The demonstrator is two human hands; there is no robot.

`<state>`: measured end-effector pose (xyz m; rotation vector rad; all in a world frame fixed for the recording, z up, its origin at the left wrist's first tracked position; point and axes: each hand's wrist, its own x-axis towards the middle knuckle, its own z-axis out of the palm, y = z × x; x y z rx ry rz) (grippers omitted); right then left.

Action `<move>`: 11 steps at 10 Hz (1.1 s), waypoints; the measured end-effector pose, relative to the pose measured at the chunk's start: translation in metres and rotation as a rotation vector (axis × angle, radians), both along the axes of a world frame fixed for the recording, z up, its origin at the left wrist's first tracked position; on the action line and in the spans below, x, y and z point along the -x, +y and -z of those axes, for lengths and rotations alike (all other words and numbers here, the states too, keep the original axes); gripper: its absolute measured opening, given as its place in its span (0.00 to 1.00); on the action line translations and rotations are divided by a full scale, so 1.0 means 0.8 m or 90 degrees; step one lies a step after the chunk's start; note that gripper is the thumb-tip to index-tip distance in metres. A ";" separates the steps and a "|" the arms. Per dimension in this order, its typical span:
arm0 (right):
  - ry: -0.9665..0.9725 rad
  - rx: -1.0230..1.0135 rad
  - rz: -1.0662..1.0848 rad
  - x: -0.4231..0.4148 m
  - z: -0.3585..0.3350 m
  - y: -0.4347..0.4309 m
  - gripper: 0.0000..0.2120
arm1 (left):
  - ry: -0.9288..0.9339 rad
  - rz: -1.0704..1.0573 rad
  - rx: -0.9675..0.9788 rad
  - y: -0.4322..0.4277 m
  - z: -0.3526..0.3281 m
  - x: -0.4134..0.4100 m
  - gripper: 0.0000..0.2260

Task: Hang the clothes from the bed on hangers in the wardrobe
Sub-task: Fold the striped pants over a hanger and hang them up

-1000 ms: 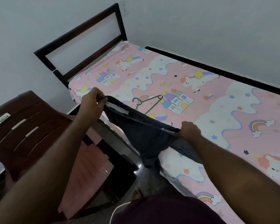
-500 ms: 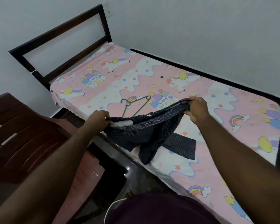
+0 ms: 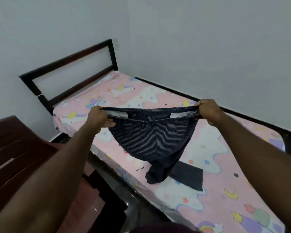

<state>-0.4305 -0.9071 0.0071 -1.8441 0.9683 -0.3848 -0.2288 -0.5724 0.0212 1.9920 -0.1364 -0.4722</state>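
The trousers (image 3: 151, 138) hang above the bed (image 3: 217, 190), stretched between the left hand (image 3: 97, 119) at one end of the waistband and the right hand (image 3: 208, 111) at the other. Their leg ends lie on the bed near its front edge. The headboard (image 3: 69, 73) stands at the bed's far left end. What seems to be a chair (image 3: 15, 157) sits left of the bed.

I'm looking into a bedroom in a home. A single bed (image 3: 208, 148) with a dark wooden open-frame headboard (image 3: 65, 60) is pushed into the far corner of plain pale grey walls (image 3: 191, 39). Its mattress wears a pink sheet printed with unicorns, rainbows, moons and stars (image 3: 213, 167), a nursery sort of pattern. At near left stands a reddish-brown slatted plastic chair (image 3: 15, 148) on a dark glossy floor (image 3: 124, 199).
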 end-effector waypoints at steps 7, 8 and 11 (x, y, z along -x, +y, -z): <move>-0.288 0.288 0.076 0.004 -0.552 -0.081 0.07 | -0.294 -0.002 0.331 -0.106 -0.519 -0.025 0.03; -0.337 0.279 0.074 0.009 -0.572 -0.091 0.13 | -0.284 0.008 0.376 -0.110 -0.545 -0.026 0.04; -0.517 0.166 0.122 0.024 -0.583 -0.091 0.12 | -0.332 -0.056 0.425 -0.098 -0.573 -0.033 0.04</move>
